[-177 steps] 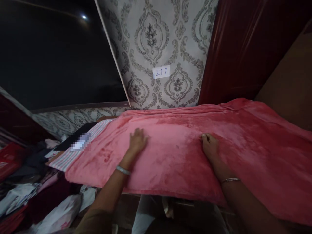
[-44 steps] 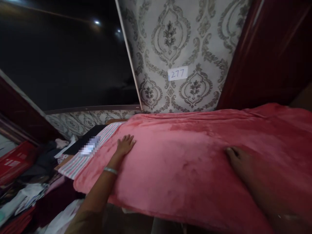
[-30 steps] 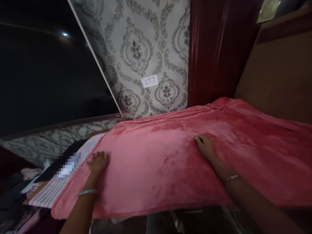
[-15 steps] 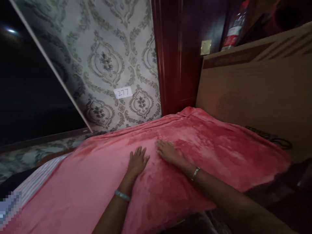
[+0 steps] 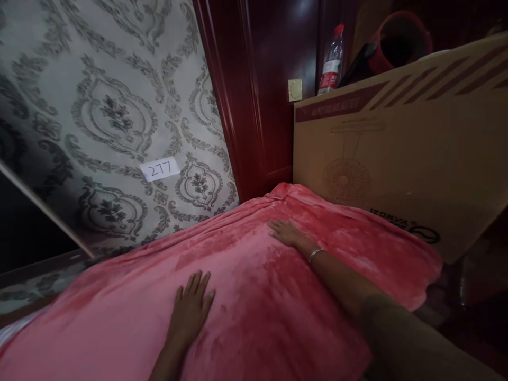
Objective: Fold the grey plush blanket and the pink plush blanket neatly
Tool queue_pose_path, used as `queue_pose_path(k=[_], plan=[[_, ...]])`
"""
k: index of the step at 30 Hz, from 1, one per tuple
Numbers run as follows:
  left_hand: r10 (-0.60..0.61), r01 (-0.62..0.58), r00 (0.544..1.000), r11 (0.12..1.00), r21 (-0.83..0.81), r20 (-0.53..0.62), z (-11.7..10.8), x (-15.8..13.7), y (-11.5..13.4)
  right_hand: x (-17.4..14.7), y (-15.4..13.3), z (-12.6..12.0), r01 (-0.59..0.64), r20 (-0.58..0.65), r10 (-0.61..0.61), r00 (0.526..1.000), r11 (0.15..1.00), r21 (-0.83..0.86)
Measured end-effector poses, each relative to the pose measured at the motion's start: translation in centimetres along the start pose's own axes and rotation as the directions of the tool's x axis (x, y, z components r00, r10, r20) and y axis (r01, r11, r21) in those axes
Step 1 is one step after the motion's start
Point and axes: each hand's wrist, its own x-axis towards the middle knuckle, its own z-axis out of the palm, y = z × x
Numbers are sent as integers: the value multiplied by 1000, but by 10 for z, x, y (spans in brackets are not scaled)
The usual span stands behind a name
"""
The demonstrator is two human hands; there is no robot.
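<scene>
A pink-red plush blanket (image 5: pixel 130 317) is spread over a surface in front of me, with folds gathered along its far edge by the wall. My left hand (image 5: pixel 192 304) lies flat on its lighter pink part, fingers spread. Farther forward and to the right, my right hand (image 5: pixel 284 234) rests palm down on the blanket with its fingers extended. A silver bracelet (image 5: pixel 316 255) circles my right wrist. Neither hand grips anything. What lies under the blanket is hidden.
Behind the blanket rises a patterned wallpaper wall (image 5: pixel 119 121) with a paper marked 277 (image 5: pixel 160 169). A dark red wooden panel (image 5: pixel 254 106) adjoins a large cardboard box (image 5: pixel 397 148). On top stand a plastic bottle (image 5: pixel 330 66) and a red-rimmed round object (image 5: pixel 400 42). A dark screen-like panel (image 5: pixel 24 222) is at left.
The view has turned to the right. My right hand has slid farther right across the blanket, and my left hand now sits nearer me, apart from it.
</scene>
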Motion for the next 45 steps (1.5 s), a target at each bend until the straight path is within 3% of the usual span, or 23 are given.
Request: queue_pose_path(k=[3,6,11,14,17,19,22,26,30,37,40,45], plan=[[-5,5,1000,1000,8,7,2,1,-2,-16,58,-17,-141,-57,139,989,989,-33],[-16,16,1000,1000,14,15,2,2,-1,-40,101,-30,-303,-123,295,948,952,-49],[-31,31,999,1000,5,28,-4,2,3,-66,126,-44,-515,-209,498,842,857,-31],[-54,55,997,999,-2,58,-12,-1,9,-62,107,-41,-459,-200,451,870,888,5],[-108,109,993,994,-17,51,-20,-5,12,-47,67,-23,-251,-176,261,949,965,76],[-159,160,986,987,-33,42,-21,-8,11,-35,34,-6,-109,-167,132,977,985,137],[-219,220,976,974,-60,12,-16,-10,-1,-22,-12,20,29,-169,8,986,976,215],[-139,134,989,987,-87,-53,-13,-1,-36,-11,-45,45,107,-183,-56,981,953,284],[-131,126,990,988,-85,-47,-19,13,-84,-9,-46,57,113,-220,-41,975,939,326],[-315,314,949,947,-65,5,-10,1,-142,-20,-33,62,145,-247,-52,968,914,380],[-444,445,895,894,-50,28,-9,-11,-168,-21,-32,63,144,-232,-54,971,908,394],[-645,646,763,763,-11,43,-16,-44,-219,-19,-27,69,123,-235,-16,972,886,448]])
